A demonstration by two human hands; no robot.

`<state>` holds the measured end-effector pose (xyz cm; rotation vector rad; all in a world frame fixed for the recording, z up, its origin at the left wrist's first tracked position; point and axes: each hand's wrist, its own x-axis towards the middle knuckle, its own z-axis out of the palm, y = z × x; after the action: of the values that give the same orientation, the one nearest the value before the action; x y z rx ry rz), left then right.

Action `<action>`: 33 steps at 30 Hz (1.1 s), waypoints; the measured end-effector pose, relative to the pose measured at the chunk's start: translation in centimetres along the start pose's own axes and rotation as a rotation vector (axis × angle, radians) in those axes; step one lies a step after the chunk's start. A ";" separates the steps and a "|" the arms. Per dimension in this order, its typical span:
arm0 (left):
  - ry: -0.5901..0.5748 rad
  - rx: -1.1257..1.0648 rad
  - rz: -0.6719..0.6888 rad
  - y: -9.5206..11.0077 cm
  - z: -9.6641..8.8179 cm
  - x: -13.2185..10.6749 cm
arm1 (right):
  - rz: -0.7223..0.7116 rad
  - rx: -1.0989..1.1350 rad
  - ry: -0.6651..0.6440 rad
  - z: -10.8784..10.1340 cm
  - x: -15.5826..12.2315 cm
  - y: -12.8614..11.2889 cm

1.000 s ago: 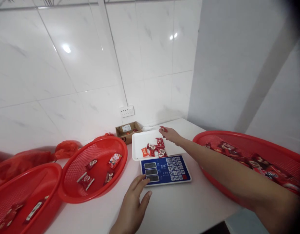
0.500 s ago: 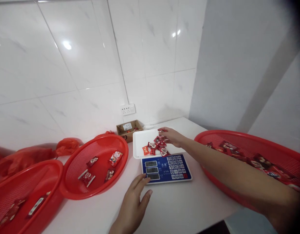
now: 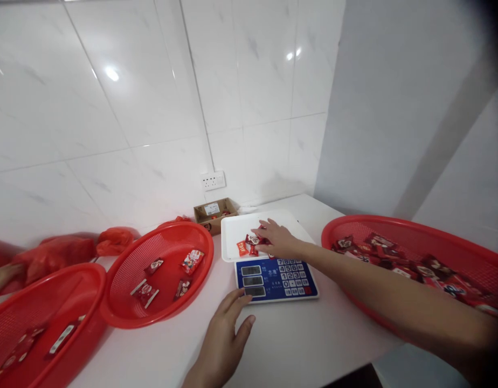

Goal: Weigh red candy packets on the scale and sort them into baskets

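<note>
Okay, nearest first: my left hand (image 3: 225, 337) is over the white table (image 3: 297, 339), empty, thumb and fingers apart, fingertips at the front left corner of the scale (image 3: 273, 285). Risk: if those fingers press or lean, the scale could shift or the reading could be thrown off. They also sit right by the lowest of the displays (image 3: 252, 270), so it could get covered; digits too small for me to read.

My right forearm (image 3: 374, 285) runs across in front of the big right basket (image 3: 394, 220). A low elbow could catch its rim or stir the wrapped sweets inside. Wrist is just above the keys (image 3: 289, 276); dropping it could punch one by accident.

Next, my right hand (image 3: 275, 240): palm down, fingers spread wide, over the small pile on the scale's white tray (image 3: 230, 234). Can't tell if anything is caught under the palm. The orange packet (image 3: 242, 248) and a dark red sweet (image 3: 253, 240) show left of it; others are partly hidden. Slick wrappers, probably, so a sideways sweep could send one off the tray's front edge. Pressing down would add weight.

Behind, the cardboard box (image 3: 219, 223) stands close to the tray; a hard push might make them knock.
</note>
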<state>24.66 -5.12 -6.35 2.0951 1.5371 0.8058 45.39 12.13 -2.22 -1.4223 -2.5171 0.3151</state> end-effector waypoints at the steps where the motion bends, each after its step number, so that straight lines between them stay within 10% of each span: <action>1: 0.005 -0.004 0.002 0.0 0.1 0.0 | -0.024 -0.012 -0.037 0.3 -0.1 -0.5; 10: 0.029 -0.026 0.030 0.3 -0.1 -0.3 | -0.119 -0.088 -0.086 2.9 3.0 -0.2; 18: -0.011 -0.005 -0.025 -0.3 -0.6 -0.8 | -0.054 -0.050 0.019 1.0 4.0 2.2; 27: -0.046 -0.026 0.045 0.7 0.5 0.0 | -0.414 -0.151 -0.115 1.0 1.1 -2.6; 33: -0.019 0.007 0.075 -0.1 0.1 -0.6 | -0.354 -0.183 -0.115 1.4 1.3 -2.2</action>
<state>24.54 -5.63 -6.64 2.1706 1.4614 0.8052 42.52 12.04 -2.81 -1.0072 -2.8898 0.1063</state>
